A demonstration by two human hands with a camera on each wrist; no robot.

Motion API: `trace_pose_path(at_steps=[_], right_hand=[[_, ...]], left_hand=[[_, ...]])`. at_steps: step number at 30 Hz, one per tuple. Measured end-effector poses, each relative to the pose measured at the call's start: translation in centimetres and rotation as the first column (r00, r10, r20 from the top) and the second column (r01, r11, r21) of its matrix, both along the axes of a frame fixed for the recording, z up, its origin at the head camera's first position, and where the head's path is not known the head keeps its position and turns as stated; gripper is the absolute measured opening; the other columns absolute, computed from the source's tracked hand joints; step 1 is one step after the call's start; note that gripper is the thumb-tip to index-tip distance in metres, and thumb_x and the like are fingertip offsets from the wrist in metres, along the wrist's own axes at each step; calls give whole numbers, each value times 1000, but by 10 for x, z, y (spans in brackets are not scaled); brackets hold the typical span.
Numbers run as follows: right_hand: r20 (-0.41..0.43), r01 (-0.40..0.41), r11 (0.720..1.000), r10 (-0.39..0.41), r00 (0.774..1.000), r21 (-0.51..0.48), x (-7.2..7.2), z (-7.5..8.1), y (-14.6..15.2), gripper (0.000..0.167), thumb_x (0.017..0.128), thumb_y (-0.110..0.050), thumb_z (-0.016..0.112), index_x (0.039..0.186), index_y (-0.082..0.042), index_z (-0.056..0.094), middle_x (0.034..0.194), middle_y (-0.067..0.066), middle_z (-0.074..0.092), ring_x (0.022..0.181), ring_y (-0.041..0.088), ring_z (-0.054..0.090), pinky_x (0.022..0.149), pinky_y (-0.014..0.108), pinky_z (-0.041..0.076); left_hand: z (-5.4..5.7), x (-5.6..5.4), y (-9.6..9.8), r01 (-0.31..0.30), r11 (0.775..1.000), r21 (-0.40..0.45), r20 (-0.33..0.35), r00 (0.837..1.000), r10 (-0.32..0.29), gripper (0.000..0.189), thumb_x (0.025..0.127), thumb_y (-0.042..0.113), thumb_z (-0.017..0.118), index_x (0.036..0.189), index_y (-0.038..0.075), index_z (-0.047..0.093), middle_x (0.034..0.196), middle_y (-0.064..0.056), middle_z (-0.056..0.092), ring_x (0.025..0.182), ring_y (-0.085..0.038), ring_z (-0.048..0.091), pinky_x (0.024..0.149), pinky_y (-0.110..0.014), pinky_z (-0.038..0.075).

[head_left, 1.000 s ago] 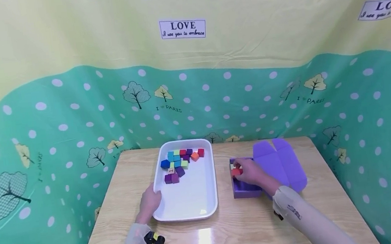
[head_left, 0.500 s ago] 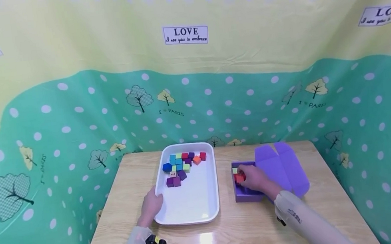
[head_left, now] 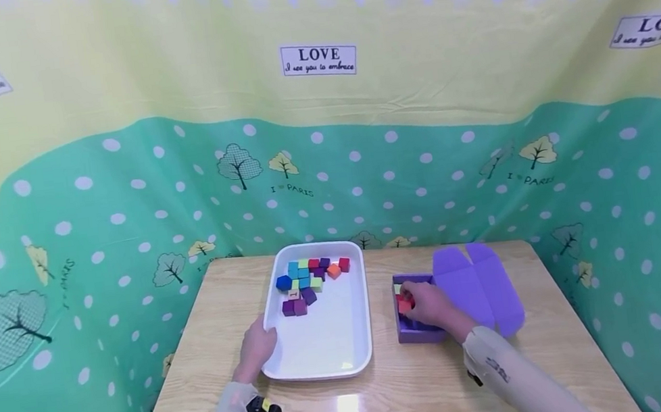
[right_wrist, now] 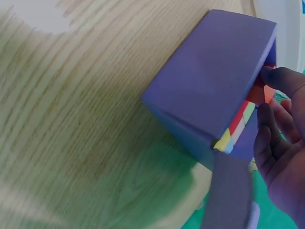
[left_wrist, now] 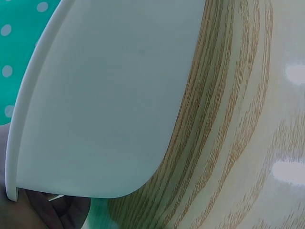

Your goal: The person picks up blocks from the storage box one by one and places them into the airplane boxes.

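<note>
In the head view my left hand (head_left: 259, 345) grips the left rim of a white tray (head_left: 323, 360). The left wrist view shows its fingers (left_wrist: 71, 212) curled under the tray's edge. Several coloured cubes, among them a blue one (head_left: 284, 283) and an orange one (head_left: 334, 271), sit in the tray's far half. My right hand (head_left: 430, 303) reaches into an opened purple box (head_left: 421, 335) and pinches an orange-red cube (right_wrist: 256, 92) between thumb and fingers. Beside it in the box lie more cubes, including a yellow one (right_wrist: 222, 142) and a light green one (head_left: 398, 289).
The box's purple lid (head_left: 477, 291) lies folded back to the right. Tray and box stand apart on a wooden table (head_left: 390, 403). A patterned curtain (head_left: 328, 186) closes off the back and sides. Black wrist cameras hang at both sleeves.
My right hand and the orange-red cube have shifted slightly toward the near side of the box. The left hand stays on the tray rim. The head view has tilted a little.
</note>
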State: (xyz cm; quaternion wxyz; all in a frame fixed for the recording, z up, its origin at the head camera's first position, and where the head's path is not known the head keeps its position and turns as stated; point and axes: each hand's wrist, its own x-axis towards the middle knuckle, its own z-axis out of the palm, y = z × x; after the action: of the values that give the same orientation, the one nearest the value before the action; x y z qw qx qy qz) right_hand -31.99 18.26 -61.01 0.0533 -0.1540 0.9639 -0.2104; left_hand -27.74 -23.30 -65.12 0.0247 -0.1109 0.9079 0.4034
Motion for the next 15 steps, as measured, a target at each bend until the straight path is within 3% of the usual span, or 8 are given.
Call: trace_pose_path(at_steps=[8, 15], right_hand=[[-3, -19, 1000, 19, 1000, -2, 3, -11, -2, 30, 75, -14, 81, 98, -15, 63, 83, -3, 62, 70, 12, 54, 65, 31, 52], [-92, -50, 999, 51, 994, 17, 4, -22, -2, 29, 74, -15, 82, 94, -17, 61, 76, -6, 57, 65, 12, 49, 59, 29, 46]], left_hand=[[-3, 0, -2, -4, 1000, 3, 6, 1000, 4, 47, 95, 10, 47, 141, -1, 44, 131, -28, 53, 115, -42, 56, 96, -55, 47], [-1, 0, -1, -4, 1000, -14, 3, 1000, 4, 48, 95, 8, 46, 141, -3, 43, 131, -30, 53, 114, -44, 56, 94, -56, 47]])
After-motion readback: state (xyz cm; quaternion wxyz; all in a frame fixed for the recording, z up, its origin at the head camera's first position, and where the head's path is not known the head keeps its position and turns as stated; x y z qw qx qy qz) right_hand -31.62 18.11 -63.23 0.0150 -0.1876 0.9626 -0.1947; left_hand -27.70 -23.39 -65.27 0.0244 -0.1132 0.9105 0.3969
